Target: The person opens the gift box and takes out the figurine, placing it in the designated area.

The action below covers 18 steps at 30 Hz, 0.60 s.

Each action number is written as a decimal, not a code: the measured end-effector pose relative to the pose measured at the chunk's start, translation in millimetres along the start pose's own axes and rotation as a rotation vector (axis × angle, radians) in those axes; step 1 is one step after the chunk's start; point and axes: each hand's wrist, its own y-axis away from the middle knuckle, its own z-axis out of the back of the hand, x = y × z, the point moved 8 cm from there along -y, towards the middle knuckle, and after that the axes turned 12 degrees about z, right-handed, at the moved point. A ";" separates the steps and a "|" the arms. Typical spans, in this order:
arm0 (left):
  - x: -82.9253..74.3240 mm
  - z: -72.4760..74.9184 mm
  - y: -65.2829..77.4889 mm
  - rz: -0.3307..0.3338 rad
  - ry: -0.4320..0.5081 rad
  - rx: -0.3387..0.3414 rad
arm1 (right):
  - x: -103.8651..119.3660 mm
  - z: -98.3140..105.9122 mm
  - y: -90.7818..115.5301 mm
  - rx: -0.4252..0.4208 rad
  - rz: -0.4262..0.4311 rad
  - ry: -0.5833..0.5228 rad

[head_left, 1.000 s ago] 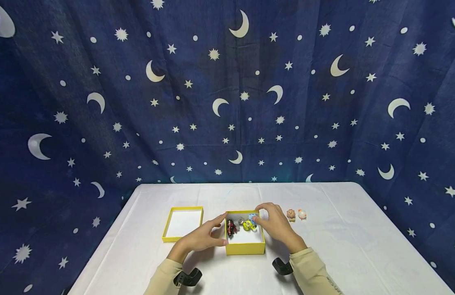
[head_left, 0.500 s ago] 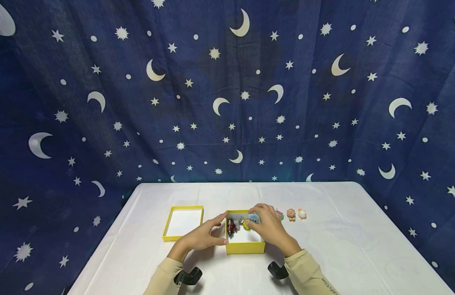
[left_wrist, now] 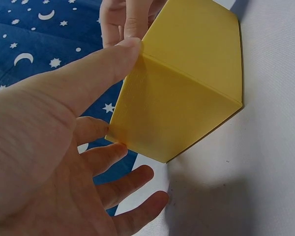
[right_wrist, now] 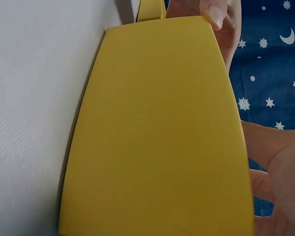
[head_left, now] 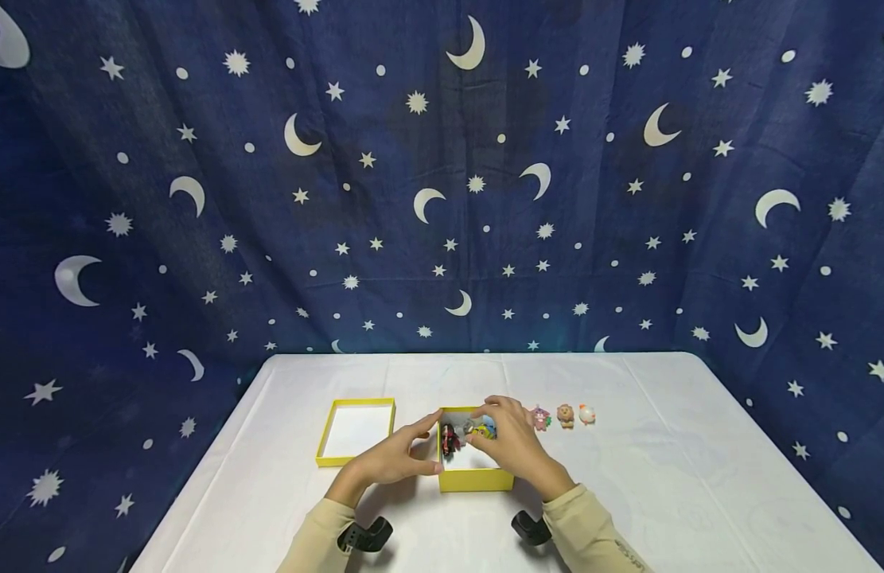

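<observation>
A yellow box (head_left: 476, 481) with a white inside stands on the table. My left hand (head_left: 391, 460) grips its left side, thumb at the near corner and fingertips at the far one; in the left wrist view the thumb presses the box's edge (left_wrist: 182, 103). Inside lie a dark red-and-black toy figure (head_left: 450, 440), a yellow toy figure (head_left: 481, 430) and a blue one (head_left: 490, 419). Over the box's right part reaches my right hand (head_left: 516, 438), thumb and fingers apart around the yellow figure. The box wall (right_wrist: 157, 123) hides those fingertips in the right wrist view.
A shallow yellow box lid (head_left: 356, 430) lies left of the box, white side up. To the right stand a row of small figures: a pink one (head_left: 541, 418), a brown lion-like one (head_left: 566, 415) and a white-and-orange one (head_left: 587, 414). A starry blue curtain (head_left: 442, 199) hangs behind the table (head_left: 671, 477).
My right hand has moved left, from the box's right rim to over the yellow figure, uncovering the pink figure on the table. My left hand stays on the box.
</observation>
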 end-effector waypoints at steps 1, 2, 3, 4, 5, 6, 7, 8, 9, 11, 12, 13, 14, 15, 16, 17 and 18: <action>-0.2 -0.2 0.0 -0.003 0.000 0.001 | 0.9 -0.7 -0.4 0.003 0.004 -0.003; -0.5 -0.5 0.1 -0.006 0.001 0.002 | 1.6 -1.7 -0.8 0.007 0.009 -0.003; -0.9 -0.7 0.1 -0.010 0.000 0.003 | 2.3 -2.9 -1.0 0.013 0.012 -0.003; -1.0 -0.6 0.7 -0.014 0.001 0.003 | 3.7 -4.3 -1.5 0.018 0.016 -0.002; -1.0 -0.5 1.1 -0.017 0.003 0.003 | 5.0 -5.6 -2.2 0.023 0.019 0.000; -1.2 -0.4 1.6 -0.020 0.002 0.003 | 6.4 -6.9 -2.8 0.028 0.021 0.003; -1.2 -0.3 1.7 -0.022 0.000 0.002 | 7.7 -8.4 -3.5 0.033 0.025 0.002; -1.2 -0.3 1.8 -0.022 -0.001 0.002 | 8.9 -10.0 -4.2 0.036 0.030 0.003; -0.8 -0.4 1.9 -0.018 -0.002 0.002 | 10.4 -11.2 -5.0 0.040 0.034 0.002; -0.1 -0.8 1.8 -0.009 -0.004 0.001 | 12.1 -14.1 -6.3 0.051 0.038 0.006; 0.5 -1.2 1.7 -0.003 -0.006 0.002 | 12.8 -15.5 -6.7 0.056 0.041 0.008; 0.9 -1.6 1.5 0.001 -0.008 0.003 | 12.8 -17.2 -7.0 0.062 0.040 0.009; 1.1 -1.9 1.6 0.006 -0.009 0.004 | 12.7 -18.4 -7.3 0.066 0.037 0.017; 1.2 -2.0 1.6 0.007 -0.010 0.003 | 12.7 -19.2 -7.4 0.070 0.033 0.022; 0.8 -1.8 1.7 0.007 -0.011 0.003 | 12.5 -20.0 -7.6 0.072 0.030 0.028; 0.7 -1.6 1.7 0.009 -0.013 0.002 | 12.6 -20.7 -7.8 0.074 0.028 0.031; 0.4 -1.3 1.5 0.005 -0.014 0.001 | 13.0 -21.1 -8.1 0.074 0.027 0.034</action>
